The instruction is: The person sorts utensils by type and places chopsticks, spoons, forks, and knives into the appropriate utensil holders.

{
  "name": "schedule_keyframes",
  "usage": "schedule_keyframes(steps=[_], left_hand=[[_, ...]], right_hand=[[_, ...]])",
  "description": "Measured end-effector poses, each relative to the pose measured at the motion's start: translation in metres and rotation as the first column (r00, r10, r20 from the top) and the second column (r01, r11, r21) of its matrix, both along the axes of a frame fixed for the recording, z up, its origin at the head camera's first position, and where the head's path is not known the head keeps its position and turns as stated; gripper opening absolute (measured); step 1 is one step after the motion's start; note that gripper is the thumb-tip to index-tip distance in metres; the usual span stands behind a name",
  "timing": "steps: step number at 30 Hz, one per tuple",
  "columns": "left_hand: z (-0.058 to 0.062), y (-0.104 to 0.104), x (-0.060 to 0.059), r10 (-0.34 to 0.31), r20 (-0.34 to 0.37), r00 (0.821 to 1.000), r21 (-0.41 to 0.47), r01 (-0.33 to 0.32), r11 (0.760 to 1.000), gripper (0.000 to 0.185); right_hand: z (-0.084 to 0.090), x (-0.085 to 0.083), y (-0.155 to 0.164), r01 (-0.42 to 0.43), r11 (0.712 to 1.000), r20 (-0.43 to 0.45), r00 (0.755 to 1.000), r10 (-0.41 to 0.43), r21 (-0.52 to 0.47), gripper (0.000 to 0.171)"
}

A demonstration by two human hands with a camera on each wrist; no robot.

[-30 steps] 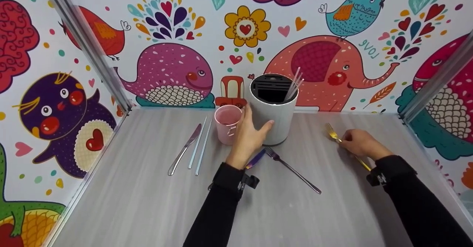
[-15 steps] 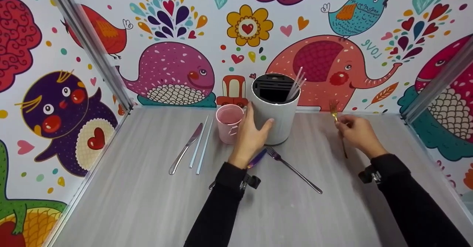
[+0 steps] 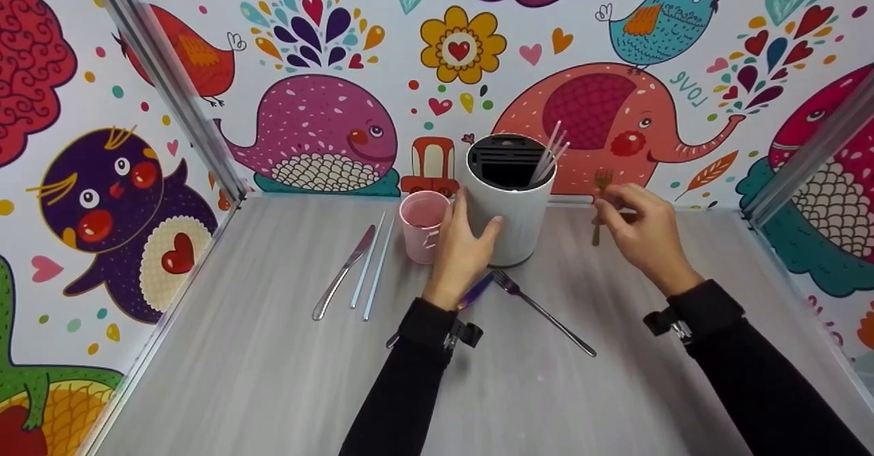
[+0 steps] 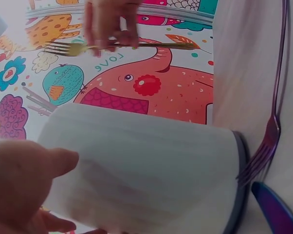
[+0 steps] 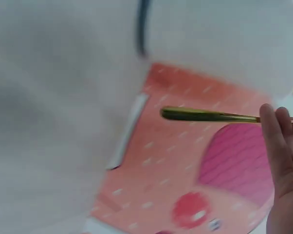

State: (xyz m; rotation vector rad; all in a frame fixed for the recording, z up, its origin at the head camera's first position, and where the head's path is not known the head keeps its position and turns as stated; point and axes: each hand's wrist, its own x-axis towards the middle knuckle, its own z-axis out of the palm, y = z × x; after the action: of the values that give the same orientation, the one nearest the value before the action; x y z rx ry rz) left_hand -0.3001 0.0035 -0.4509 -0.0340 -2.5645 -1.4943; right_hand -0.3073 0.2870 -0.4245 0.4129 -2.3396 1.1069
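A white cylindrical cutlery holder with a black slotted top stands at the back of the table, pale chopsticks sticking out of it. My left hand grips its left side; the left wrist view shows its white wall against my thumb. My right hand pinches a gold fork in the air just right of the holder, tines up. The gold fork is also in the left wrist view, and its handle in the right wrist view.
A pink mug stands left of the holder. A table knife and two pale chopsticks lie further left. A silver fork and a purple utensil lie near my left wrist. Colourful cartoon walls enclose the table.
My right hand has lifted the gold fork off the table, turned it upright and carried it left toward the holder. The left hand has stayed on the holder.
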Motion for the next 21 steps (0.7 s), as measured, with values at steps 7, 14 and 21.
schedule_keyframes(steps=[7, 14, 21], left_hand=[[-0.001, -0.001, 0.000, -0.002, -0.034, 0.999, -0.015, 0.001, 1.000, 0.085], [-0.002, -0.001, -0.001, -0.013, -0.034, 0.999, 0.011, 0.014, 1.000, 0.084], [0.001, 0.000, -0.001, -0.018, -0.003, 1.000, -0.024, 0.018, 1.000, 0.086]], right_hand=[[0.061, 0.037, -0.064, -0.207, 0.974, -0.269, 0.947, 0.175, -0.093, 0.011], [0.106, 0.056, -0.110, -0.211, 0.972, -0.424, 0.894, 0.148, -0.106, 0.014], [0.101, 0.029, -0.126, -0.136, 0.987, -0.414, 0.906, 0.088, -0.088, 0.011]])
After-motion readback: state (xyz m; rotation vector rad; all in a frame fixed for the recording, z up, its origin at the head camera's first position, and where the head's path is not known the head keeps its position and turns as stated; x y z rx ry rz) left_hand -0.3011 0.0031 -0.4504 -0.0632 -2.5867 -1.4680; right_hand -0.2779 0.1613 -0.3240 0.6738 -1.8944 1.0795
